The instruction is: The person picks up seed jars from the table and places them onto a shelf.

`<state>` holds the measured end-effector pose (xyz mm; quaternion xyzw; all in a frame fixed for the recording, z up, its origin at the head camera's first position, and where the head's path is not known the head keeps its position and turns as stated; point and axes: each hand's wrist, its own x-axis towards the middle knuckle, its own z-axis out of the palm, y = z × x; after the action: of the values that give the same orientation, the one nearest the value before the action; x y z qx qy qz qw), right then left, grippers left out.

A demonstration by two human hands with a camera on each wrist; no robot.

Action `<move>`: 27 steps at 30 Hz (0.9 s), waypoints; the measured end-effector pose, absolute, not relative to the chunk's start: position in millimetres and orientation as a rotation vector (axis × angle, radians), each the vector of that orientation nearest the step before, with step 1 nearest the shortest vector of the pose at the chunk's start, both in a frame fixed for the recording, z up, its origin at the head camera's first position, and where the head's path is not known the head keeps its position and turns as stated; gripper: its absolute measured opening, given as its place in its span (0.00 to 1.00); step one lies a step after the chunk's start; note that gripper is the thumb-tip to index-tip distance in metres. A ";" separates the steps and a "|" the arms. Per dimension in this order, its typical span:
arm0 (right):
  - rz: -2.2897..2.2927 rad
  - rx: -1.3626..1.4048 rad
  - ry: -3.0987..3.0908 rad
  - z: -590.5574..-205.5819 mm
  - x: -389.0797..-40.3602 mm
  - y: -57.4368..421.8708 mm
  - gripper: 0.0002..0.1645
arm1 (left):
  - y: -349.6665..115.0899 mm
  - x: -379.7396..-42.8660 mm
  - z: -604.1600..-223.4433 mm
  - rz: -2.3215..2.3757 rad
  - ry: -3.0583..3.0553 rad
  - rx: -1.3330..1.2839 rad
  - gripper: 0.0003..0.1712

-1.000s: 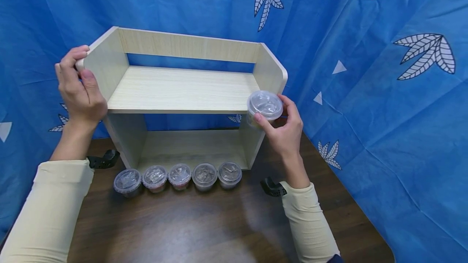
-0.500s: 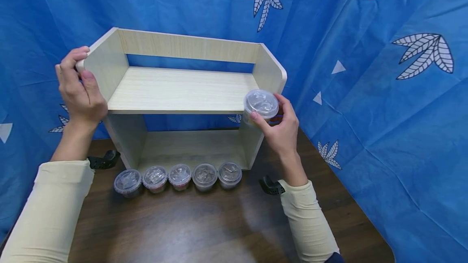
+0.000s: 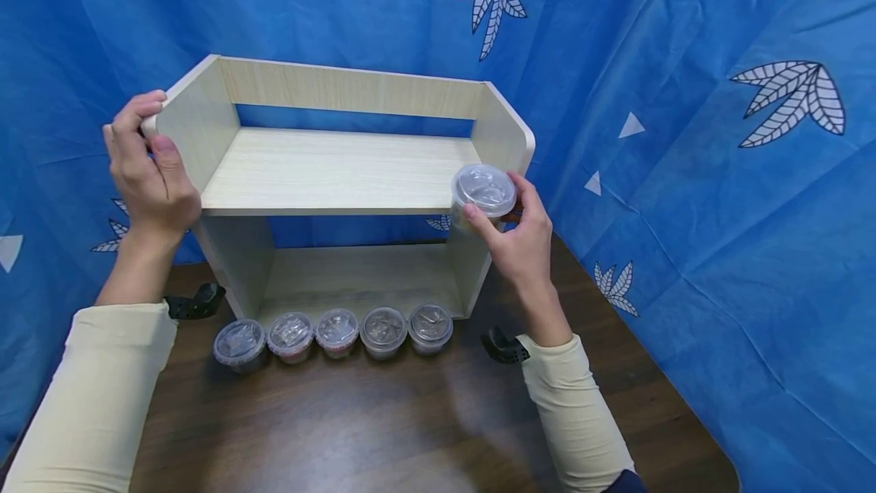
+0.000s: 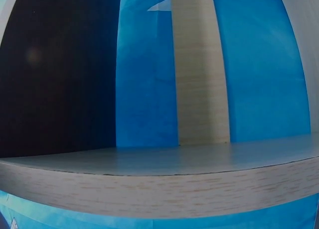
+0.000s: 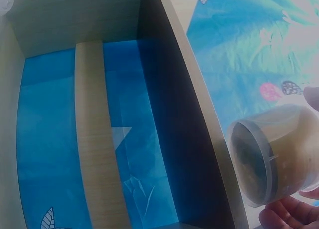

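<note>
My left hand (image 3: 147,162) grips the front edge of the left side panel of a pale wooden shelf (image 3: 342,166), near the top. In the head view my right hand (image 3: 523,246) holds a clear lidded plastic cup (image 3: 484,189) between thumb and fingers, at the right front of the upper board. The right wrist view shows this cup (image 5: 279,154) from the side, beside the board's edge, with fingertips (image 5: 291,211) on it. Whether it touches the board, I cannot tell. Only the shelf (image 4: 159,189) and the curtain behind show in the left wrist view.
Several similar lidded cups (image 3: 336,332) stand in a row along the shelf's lower front, on a dark wooden table (image 3: 328,424). A blue patterned curtain (image 3: 369,6) hangs behind and to the right. Black straps (image 3: 196,300) sit at both wrists.
My right hand has moved a short way to the left and slightly up with the cup. My left hand keeps its grip on the shelf, and the row of cups has stayed in place.
</note>
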<state>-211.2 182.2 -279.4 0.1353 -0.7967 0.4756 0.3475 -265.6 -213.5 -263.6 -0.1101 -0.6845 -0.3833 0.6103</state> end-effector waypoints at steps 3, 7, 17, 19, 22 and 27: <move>1.242 0.333 -2.065 -279.8 -211.9 181.7 0.46 | -213.3 -265.4 -263.6 -0.884 -1.581 -0.252 0.17; 1.238 0.319 -2.063 -280.3 -213.7 181.6 0.45 | -211.7 -265.5 -263.0 -0.891 -1.574 -0.257 0.18; 1.219 0.335 -2.039 -279.1 -218.6 180.5 0.43 | -207.9 -267.2 -259.3 -0.945 -1.551 -0.299 0.18; 1.211 0.335 -2.042 -279.0 -219.4 180.2 0.43 | -208.3 -267.7 -259.2 -0.955 -1.548 -0.303 0.18; 1.204 0.329 -2.046 -279.6 -220.3 180.0 0.43 | -208.8 -268.0 -259.5 -0.970 -1.538 -0.314 0.17; 1.184 0.325 -2.058 -279.4 -221.4 178.9 0.43 | -209.8 -268.4 -258.5 -0.984 -1.532 -0.327 0.17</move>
<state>-221.4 178.9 -279.4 0.1264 -0.7998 0.4601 0.3642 -268.4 -209.8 -258.5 -0.1413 -0.6614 -0.4246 0.6018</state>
